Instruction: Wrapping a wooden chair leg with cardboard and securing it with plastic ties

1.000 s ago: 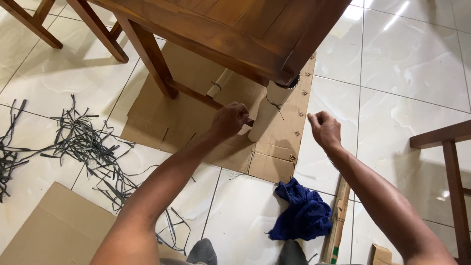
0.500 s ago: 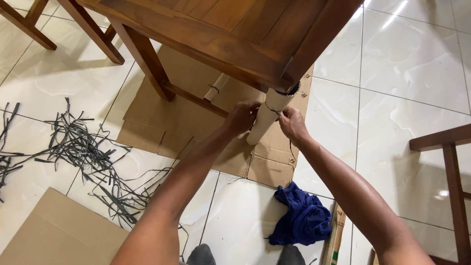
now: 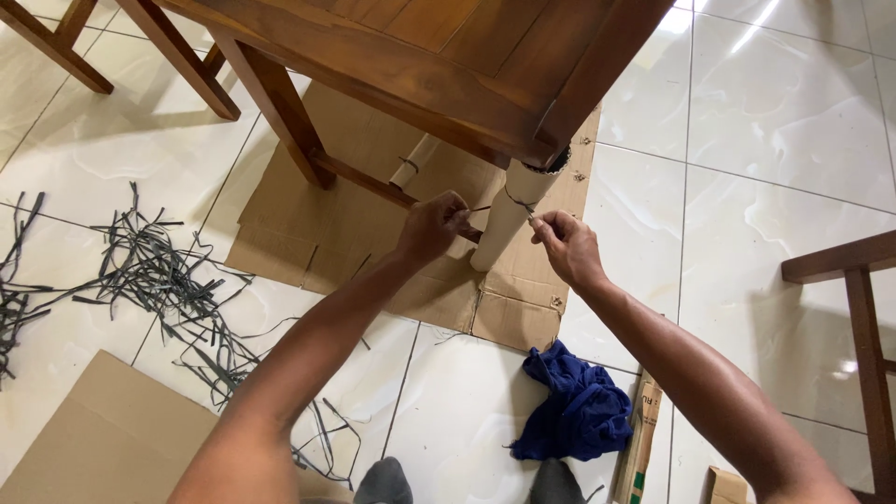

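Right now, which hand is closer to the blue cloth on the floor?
Right. The right hand is up and slightly left of the blue cloth, beside the wrapped table leg. The left hand is farther, on the leg's other side.

Table (image 3: 448,56): dark brown wood, smooth, semi-gloss varnish w/ visible grain. Its leg (image 3: 509,219) is wrapped in matt beige card/paper, tied w/ a thin dark strap (image 3: 515,199), prob. plastic. Cardboard sheet (image 3: 355,224) under it: matt brown, creased, rough at edges; 2nd sheet (image 3: 103,439) same stuff, flatter. Floor (image 3: 775,121): white glazed tiles, very glossy, marbled, reflecting light. Strap offcuts (image 3: 159,280): dark grey, thin, slightly shiny plastic look. Rag (image 3: 579,406): blue cloth, soft, crumpled, matt. Chair (image 3: 854,299) at right: same varnished wood.
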